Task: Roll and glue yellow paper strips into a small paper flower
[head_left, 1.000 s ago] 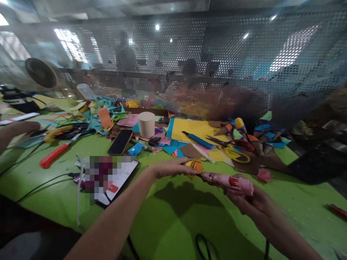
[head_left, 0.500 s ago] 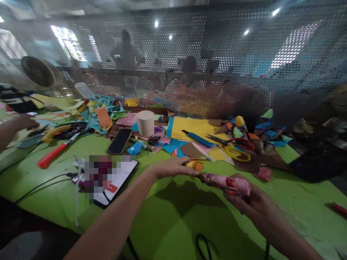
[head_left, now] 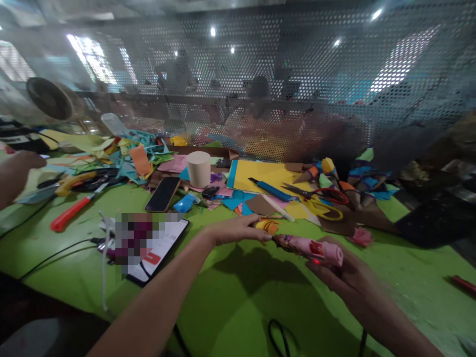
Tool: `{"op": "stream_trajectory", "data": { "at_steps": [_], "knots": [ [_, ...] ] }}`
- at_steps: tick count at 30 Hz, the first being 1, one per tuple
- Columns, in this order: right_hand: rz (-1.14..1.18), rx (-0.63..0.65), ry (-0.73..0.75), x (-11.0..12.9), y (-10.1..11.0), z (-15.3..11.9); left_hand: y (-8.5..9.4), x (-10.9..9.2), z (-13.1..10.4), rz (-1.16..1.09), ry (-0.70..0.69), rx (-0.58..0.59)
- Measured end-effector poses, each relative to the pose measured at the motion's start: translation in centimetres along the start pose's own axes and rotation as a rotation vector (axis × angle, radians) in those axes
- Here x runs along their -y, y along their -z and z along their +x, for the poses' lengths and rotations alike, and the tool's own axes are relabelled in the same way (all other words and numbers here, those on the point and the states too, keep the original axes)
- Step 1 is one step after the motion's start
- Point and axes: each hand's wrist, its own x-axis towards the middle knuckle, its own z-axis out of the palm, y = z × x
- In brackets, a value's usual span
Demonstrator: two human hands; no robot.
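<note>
Between the fingertips of my left hand [head_left: 238, 230] is a small yellow-orange paper roll [head_left: 267, 226], held above the green table. My right hand [head_left: 340, 272] is wrapped round a pink glue gun [head_left: 307, 248] with a red light on it. The gun's dark tip points left and is close to the lower edge of the paper roll; whether they touch I cannot tell. Behind the hands lie a blue cutter [head_left: 273, 190], yellow paper [head_left: 260, 173] and scissors with yellow handles [head_left: 325, 209].
A phone [head_left: 162, 194], a beige cylinder [head_left: 199, 169] and a tablet [head_left: 163, 253] stand or lie left of centre. Another person's hand [head_left: 20, 171] is at the far left, near a red-handled tool [head_left: 72, 213]. Paper scraps [head_left: 141, 148] line the back.
The other person's hand at the far left has shifted slightly left and up. My hands keep nearly the same position, holding the same items.
</note>
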Motion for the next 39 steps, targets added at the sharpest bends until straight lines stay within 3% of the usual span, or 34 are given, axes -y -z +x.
{"op": "stream_trajectory", "data": {
  "at_steps": [10,16,23,33,39],
  "knots": [
    [-0.053,-0.008,0.030,0.5,0.3,0.0,0.2,0.1,0.0,0.027,0.013,0.031],
    [-0.010,-0.014,0.058,0.1,-0.1,0.0,0.2,0.3,0.1,0.043,0.031,0.008],
    [-0.074,-0.018,0.094,1.2,-0.7,0.7,-0.1,0.3,0.3,0.057,0.027,0.005],
    [-0.076,-0.061,0.108,1.3,0.2,0.2,-0.1,0.4,0.2,0.021,0.061,-0.061],
    [-0.056,-0.033,0.114,1.2,-0.2,0.5,-0.3,0.1,0.2,0.035,0.078,-0.063]
  ]
}}
